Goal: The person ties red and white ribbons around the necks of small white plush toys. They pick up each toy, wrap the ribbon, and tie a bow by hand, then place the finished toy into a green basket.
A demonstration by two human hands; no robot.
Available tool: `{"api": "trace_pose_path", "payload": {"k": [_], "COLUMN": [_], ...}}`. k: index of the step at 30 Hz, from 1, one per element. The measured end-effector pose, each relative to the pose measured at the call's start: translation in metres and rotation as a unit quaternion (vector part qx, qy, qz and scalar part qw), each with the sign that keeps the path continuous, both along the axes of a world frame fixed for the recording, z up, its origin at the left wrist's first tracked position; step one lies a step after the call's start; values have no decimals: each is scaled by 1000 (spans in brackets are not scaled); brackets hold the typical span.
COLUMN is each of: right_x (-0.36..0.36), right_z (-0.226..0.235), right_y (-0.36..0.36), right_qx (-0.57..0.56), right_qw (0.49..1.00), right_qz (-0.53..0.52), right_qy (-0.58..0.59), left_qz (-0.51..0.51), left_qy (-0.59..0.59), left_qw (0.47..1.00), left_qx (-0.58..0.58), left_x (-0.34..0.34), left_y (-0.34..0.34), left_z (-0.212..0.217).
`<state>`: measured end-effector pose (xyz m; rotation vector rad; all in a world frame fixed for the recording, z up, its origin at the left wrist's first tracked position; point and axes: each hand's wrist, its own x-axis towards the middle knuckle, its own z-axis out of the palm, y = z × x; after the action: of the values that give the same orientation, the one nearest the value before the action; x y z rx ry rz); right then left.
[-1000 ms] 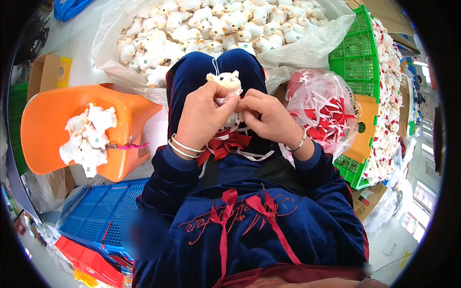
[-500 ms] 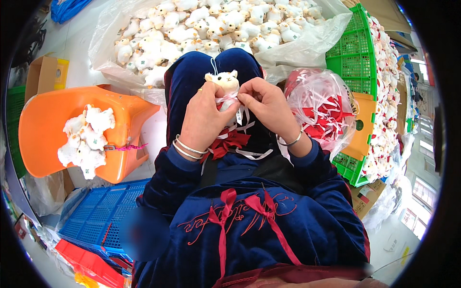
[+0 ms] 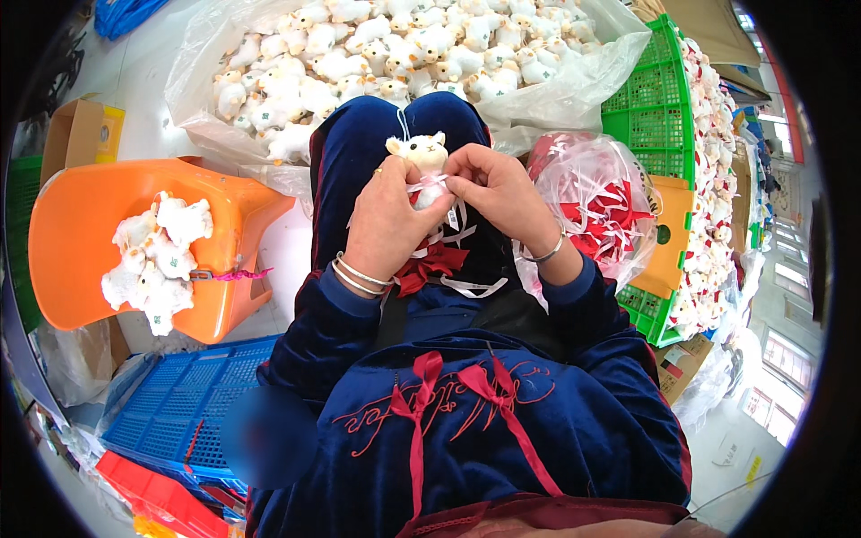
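A small cream plush animal toy (image 3: 421, 152) with a hanging loop on its head sits upright between my knees. Round its neck runs a white ribbon (image 3: 430, 182), which looks gathered into a knot or bow at the front. My left hand (image 3: 384, 220) is closed at the toy's left side, thumb and finger pinching the ribbon. From the other side my right hand (image 3: 507, 199) pinches the ribbon near the toy's neck. Below them, red fabric pieces (image 3: 432, 267) with white ribbons lie on my lap. The toy's lower body is partly covered by my hands.
Ahead lies a large clear plastic bag (image 3: 193, 103) full of white plush toys. On the left, several toys (image 3: 157, 260) rest on an orange stool (image 3: 67, 242). To the right are a bag of red ribboned pieces (image 3: 610, 215) and a green crate (image 3: 659, 99). Blue crates (image 3: 179, 394) stand lower left.
Both hands have shifted slightly, and the ribbon sits closer at the toy's neck. The toy's head shows a little more upright and to the right.
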<state>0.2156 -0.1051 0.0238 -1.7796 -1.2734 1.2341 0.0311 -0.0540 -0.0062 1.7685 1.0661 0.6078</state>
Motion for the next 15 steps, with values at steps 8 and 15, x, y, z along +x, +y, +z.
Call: {"api": "trace_pose_path", "payload": {"k": [8,15], "right_x": [-11,-32], "right_z": [13,22], "right_y": [1,-2], "right_qx": [-59,-23], "right_qw": [996,994], "right_qz": [-60,-97], "right_qy": [35,-48], "left_qz": [34,39], "left_qy": [16,-14], "left_qw": [996,990], "left_qx": [81,135], "left_x": [10,17], "left_y": [-11,-13], "left_z": [-6,-10]}}
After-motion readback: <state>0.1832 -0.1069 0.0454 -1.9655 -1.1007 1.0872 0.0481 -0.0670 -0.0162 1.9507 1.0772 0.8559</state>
